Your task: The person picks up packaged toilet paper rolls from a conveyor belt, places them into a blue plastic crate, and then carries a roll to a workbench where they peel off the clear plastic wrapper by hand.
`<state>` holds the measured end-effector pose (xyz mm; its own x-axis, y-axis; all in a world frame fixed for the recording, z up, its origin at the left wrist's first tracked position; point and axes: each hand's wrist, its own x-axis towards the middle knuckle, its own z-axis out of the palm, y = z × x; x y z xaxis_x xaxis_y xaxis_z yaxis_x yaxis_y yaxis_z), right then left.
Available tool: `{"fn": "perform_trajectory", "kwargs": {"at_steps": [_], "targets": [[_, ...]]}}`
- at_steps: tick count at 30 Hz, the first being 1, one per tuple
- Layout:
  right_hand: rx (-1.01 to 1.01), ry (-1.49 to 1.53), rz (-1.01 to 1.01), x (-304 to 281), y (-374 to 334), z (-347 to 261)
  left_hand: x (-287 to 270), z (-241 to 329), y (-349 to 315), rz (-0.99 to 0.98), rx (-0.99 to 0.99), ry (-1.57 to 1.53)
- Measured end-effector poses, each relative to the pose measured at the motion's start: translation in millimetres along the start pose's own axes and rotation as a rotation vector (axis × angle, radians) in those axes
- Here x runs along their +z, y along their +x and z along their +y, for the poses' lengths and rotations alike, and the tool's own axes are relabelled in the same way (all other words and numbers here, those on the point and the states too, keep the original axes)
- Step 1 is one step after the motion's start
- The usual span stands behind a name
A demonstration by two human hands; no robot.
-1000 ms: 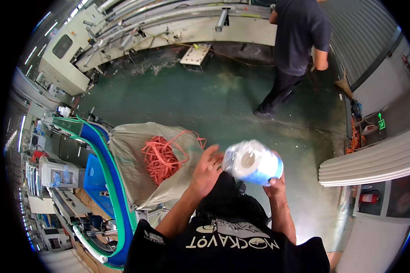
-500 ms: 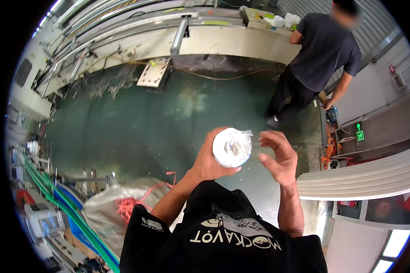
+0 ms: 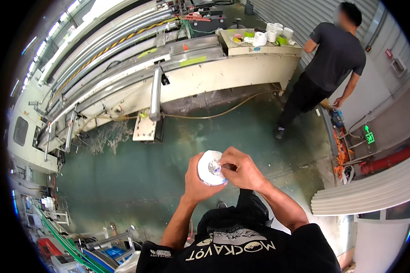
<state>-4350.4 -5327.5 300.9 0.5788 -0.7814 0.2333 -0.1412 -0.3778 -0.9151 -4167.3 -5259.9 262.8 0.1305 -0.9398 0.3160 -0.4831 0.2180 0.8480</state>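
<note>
- The left hand (image 3: 194,184) wraps around a white roll (image 3: 205,170), held above the floor (image 3: 168,136) near the middle.
- The right hand (image 3: 244,170) touches the roll's core, fingertips bunched; whether they grip anything, I cannot tell.
- Far right, a person (image 3: 335,57) stands beside a table (image 3: 241,49).

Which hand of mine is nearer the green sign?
Right: your right hand is left of the sign, at the roll; your left hand, holding it, is farther left.
</note>
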Motion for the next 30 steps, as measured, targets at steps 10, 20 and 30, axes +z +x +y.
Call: {"fn": "perform_trajectory", "kwargs": {"at_steps": [10, 20, 30], "targets": [[0.158, 0.895, -0.278, -135.5, 160.5, 99.6, 64.9, -24.1, 206.4, 0.189, -0.011, 0.077], [0.237, 0.496, 0.18, -240.4, 264.0, 157.0, 181.8, -42.4, 390.3, 0.205, 0.163, 0.429], [0.132, 0.217, 0.28, -345.8, 418.8, 203.5, 281.2, -104.3, 549.3, -0.575, -0.163, -0.32]]}}
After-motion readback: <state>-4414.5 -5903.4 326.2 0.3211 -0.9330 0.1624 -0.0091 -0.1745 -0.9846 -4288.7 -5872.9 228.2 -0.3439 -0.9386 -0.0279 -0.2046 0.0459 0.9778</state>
